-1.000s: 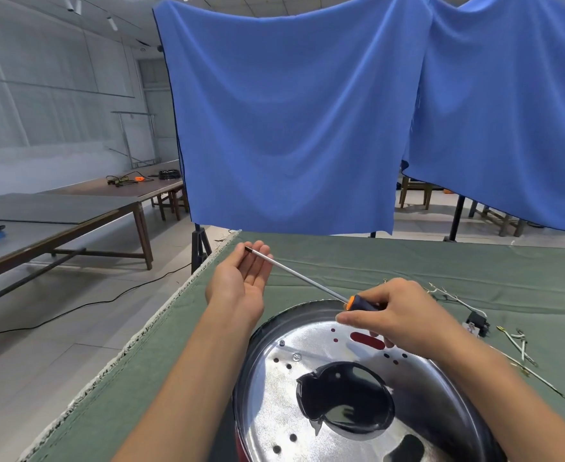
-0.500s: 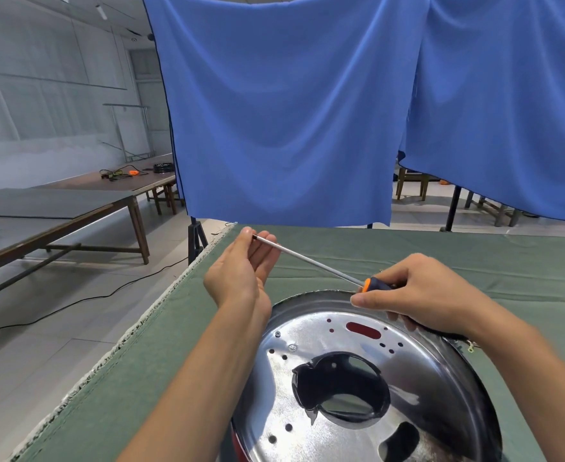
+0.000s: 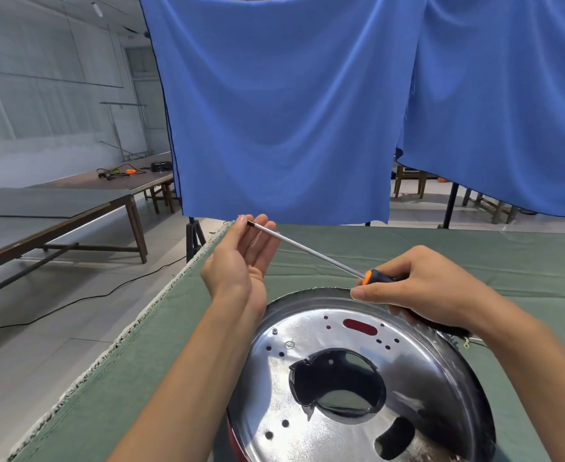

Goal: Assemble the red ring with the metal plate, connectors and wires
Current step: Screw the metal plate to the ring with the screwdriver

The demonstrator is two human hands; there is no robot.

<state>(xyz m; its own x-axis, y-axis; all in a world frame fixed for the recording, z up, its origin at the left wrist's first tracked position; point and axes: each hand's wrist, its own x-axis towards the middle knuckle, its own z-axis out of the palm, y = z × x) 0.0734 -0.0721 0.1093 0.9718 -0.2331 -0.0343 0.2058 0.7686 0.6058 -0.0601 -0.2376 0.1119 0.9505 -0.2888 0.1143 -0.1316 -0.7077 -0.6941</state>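
Note:
A shiny round metal plate (image 3: 417,378) with a large central hole and several small holes lies on the green table. A sliver of the red ring (image 3: 234,443) shows under its lower left rim. My right hand (image 3: 421,290) grips the orange and black handle of a screwdriver (image 3: 311,253) above the plate's far edge. Its long shaft slants up to the left. My left hand (image 3: 241,258) is raised beyond the plate, fingertips pinching the screwdriver's tip. A small screw (image 3: 289,344) sits in the plate near its upper left.
The green cloth table (image 3: 474,261) has its left edge (image 3: 134,328) beside bare floor. Blue cloths (image 3: 291,105) hang behind the table. Long wooden tables (image 3: 58,208) stand at the left, and a black cable (image 3: 74,300) runs over the floor.
The camera has tilted down, so the plate appears larger. Both hands stay on the screwdriver, shifted slightly to the right. The wires at the right have gone out of view behind my right arm.

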